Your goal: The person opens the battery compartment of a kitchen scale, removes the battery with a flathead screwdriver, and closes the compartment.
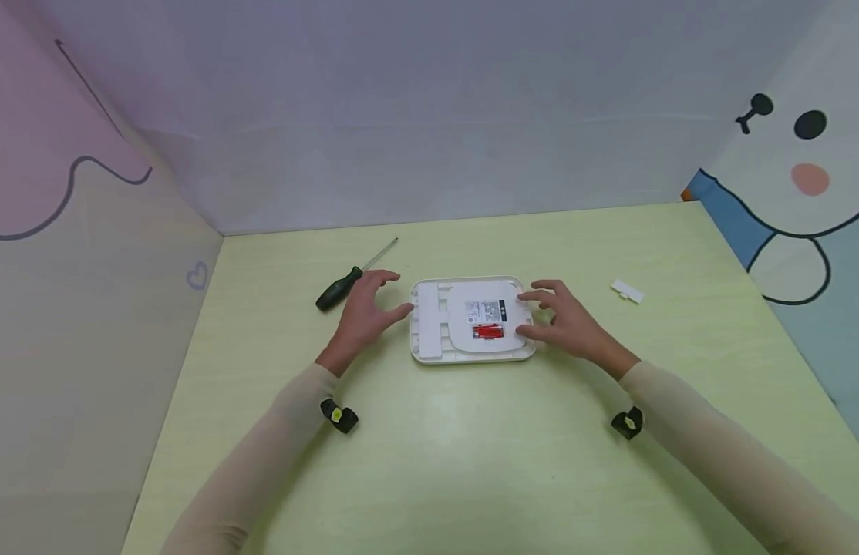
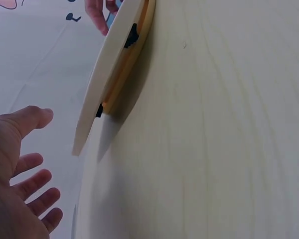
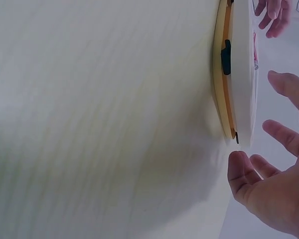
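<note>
A flat white device (image 1: 429,316) with rounded corners lies on the table, a printed label (image 1: 486,311) facing up. Red batteries (image 1: 488,331) sit in an uncovered slot of it. Beside its left end is my left hand (image 1: 363,312), fingers spread and holding nothing; the left wrist view shows a gap between that hand (image 2: 20,174) and the device's edge (image 2: 102,74). My right hand (image 1: 564,320) hovers around the right end with loosely bent fingers. In the right wrist view its fingers (image 3: 281,137) look apart from the device (image 3: 243,74).
A screwdriver (image 1: 341,289) with a dark handle lies behind the left hand, its shaft pointing away. To the right lies a small white cover (image 1: 627,290) with a tab. The pale wooden table (image 1: 429,455) meets printed walls (image 1: 429,154) at the back and sides.
</note>
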### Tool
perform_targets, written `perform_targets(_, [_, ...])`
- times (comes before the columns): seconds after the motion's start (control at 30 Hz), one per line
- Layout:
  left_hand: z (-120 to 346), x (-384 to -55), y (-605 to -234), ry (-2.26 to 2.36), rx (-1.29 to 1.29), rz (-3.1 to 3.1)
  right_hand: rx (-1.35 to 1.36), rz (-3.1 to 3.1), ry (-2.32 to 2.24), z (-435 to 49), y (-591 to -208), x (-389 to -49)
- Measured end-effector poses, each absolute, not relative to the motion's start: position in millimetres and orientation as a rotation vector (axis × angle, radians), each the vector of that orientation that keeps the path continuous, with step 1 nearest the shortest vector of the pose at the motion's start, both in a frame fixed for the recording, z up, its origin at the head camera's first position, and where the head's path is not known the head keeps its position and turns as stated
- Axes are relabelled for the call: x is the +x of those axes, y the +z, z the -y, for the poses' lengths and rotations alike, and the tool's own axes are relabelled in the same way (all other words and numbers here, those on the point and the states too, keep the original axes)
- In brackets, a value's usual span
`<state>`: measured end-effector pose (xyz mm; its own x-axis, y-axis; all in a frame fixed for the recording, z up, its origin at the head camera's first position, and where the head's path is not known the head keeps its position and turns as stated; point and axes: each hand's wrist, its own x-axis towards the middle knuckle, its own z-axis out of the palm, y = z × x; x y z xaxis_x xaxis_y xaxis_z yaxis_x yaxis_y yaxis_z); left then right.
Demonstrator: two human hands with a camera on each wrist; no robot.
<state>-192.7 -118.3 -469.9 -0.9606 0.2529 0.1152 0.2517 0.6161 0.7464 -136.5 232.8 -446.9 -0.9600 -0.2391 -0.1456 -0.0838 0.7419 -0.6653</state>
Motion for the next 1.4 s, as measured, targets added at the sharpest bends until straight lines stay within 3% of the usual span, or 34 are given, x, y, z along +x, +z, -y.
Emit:
perform_targets(0.67, [91.2, -177.2, -482.3, 1.129, 0.518, -2.822, -0.255, -2.764, -1.01, -240.2, -456.0, -128.9])
perform_targets(1.4, [87.0, -176.7, -481.4, 1.198, 0.519, -2.763, -0.554, -2.83, -0.908, -210.7, -447.9, -139.3])
